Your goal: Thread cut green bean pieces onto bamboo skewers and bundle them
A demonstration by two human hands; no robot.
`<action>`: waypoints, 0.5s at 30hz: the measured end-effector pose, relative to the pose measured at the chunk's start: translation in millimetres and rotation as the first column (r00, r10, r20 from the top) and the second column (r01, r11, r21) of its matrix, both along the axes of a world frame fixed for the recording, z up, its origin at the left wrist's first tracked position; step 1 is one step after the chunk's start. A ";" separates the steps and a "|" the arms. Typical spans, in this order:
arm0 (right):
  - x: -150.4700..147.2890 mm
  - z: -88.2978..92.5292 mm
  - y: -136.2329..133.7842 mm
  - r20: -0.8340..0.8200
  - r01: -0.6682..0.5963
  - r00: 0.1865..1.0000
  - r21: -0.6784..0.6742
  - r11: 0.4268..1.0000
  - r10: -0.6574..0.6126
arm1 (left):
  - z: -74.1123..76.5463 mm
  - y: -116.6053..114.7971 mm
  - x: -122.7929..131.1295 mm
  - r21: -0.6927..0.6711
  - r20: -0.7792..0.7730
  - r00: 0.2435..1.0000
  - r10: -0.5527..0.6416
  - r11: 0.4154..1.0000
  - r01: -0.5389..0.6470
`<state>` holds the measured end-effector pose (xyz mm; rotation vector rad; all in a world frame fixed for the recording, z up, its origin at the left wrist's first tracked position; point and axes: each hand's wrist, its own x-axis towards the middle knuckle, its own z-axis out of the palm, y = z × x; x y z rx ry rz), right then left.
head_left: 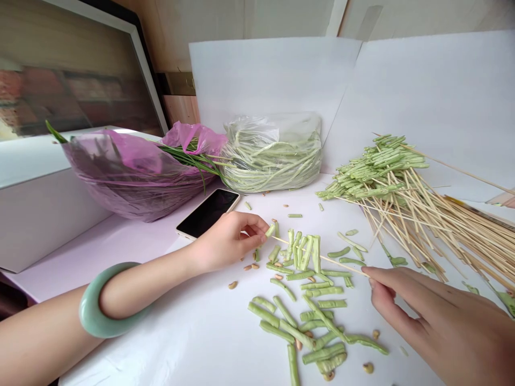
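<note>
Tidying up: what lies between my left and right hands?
Head view: a bamboo skewer runs from the left hand to the right hand, over cut green beans.

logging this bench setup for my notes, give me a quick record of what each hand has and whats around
left hand: pinches a green bean piece at the skewer tip
left forearm: jade bangle
right hand: holds the far end of a bamboo skewer
on the surface nearby: cut bean pieces, tan seeds
behind: phone, clear bag of long beans, purple bag
right side: bundle of loaded skewers
</note>
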<state>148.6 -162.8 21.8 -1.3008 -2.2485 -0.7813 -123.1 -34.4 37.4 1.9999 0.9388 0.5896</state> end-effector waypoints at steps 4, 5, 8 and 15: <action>0.0 -2.1 -2.8 -0.089 0.050 0.994 -0.069 0.996 -0.056 | -0.3 -1.9 2.9 -0.163 0.178 0.984 0.004 0.986 0.026; 0.1 -3.0 -3.3 -0.103 0.055 0.993 -0.084 0.995 -0.064 | -0.4 -1.9 3.2 -0.187 0.192 0.981 0.013 0.982 0.024; 1.1 -5.2 -4.0 -0.112 0.064 0.991 -0.097 0.993 -0.075 | -0.8 -1.9 3.2 -0.235 0.196 0.980 0.019 0.972 0.029; 2.3 -4.7 -5.0 -0.055 0.089 0.994 -0.111 0.990 -0.095 | -1.3 -1.5 3.0 -0.242 0.185 0.983 -0.007 0.969 0.052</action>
